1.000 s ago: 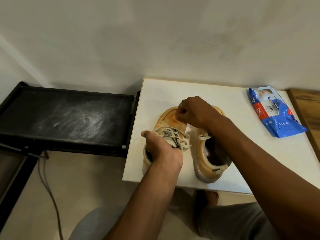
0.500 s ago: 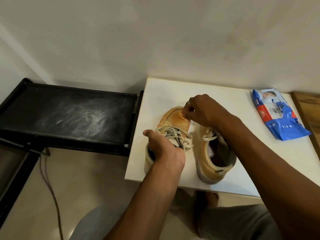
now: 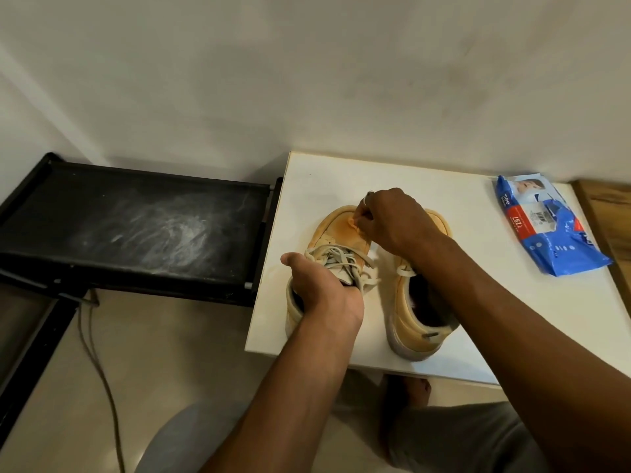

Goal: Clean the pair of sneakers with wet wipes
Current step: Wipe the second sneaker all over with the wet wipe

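Observation:
Two tan sneakers stand side by side on a white table [image 3: 478, 302]. My left hand [image 3: 321, 288] grips the left sneaker [image 3: 336, 230] at its opening, fingers inside behind the pale laces. My right hand [image 3: 389, 220] is curled over that sneaker's toe, pinching a small bunched wet wipe [image 3: 355, 221] against the upper, which looks darker and damp there. The right sneaker [image 3: 409, 322] sits under my right forearm, heel toward me. A blue pack of wet wipes [image 3: 546, 230] lies at the table's far right.
A dusty black shelf [image 3: 136, 227] adjoins the table's left side. A cable [image 3: 99, 363] trails over the beige floor below it. A wooden surface [image 3: 611, 227] borders the table on the right. The wall is close behind. My knees and a bare foot [image 3: 409, 394] are under the table's near edge.
My right hand has slid with the wipe from the middle of the left sneaker's upper toward its toe. My left hand keeps its grip on the shoe.

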The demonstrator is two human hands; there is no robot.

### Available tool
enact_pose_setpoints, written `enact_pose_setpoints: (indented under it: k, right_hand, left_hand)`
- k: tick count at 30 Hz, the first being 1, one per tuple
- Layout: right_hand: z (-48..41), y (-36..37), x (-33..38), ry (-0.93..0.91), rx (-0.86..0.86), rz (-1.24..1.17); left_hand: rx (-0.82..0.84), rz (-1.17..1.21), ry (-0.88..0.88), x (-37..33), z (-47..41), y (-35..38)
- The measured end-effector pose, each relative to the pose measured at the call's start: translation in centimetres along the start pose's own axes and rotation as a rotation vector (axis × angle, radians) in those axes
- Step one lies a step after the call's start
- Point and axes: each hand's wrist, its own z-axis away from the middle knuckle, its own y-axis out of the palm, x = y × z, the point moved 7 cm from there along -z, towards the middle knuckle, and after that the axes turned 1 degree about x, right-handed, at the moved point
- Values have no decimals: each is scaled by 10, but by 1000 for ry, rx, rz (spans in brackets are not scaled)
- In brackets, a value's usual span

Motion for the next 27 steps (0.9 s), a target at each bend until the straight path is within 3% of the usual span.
enact_pose_setpoints:
  k: [5,10,13,19,24,27]
  right_hand:
    - [-1,6,2,-69,228,8]
    - [-3,-4,-1,-56,24,-58]
    - [-5,2,2,-33,28,-44]
    - [-2,14,23,-120,273,6]
    - [-7,-3,10,-32,10,28]
    - [-7,8,18,-36,53,57]
  left_hand:
    - [-29,-5,1,1,1,-3]
    - [-43,1,1,2,0,-3]
    - [-26,13,3,2,0,-2]
    - [3,8,-3,3,-1,-2]
    - [-19,-1,-8,3,-3,-3]
    - [1,-2,-4,3,-5,-2]
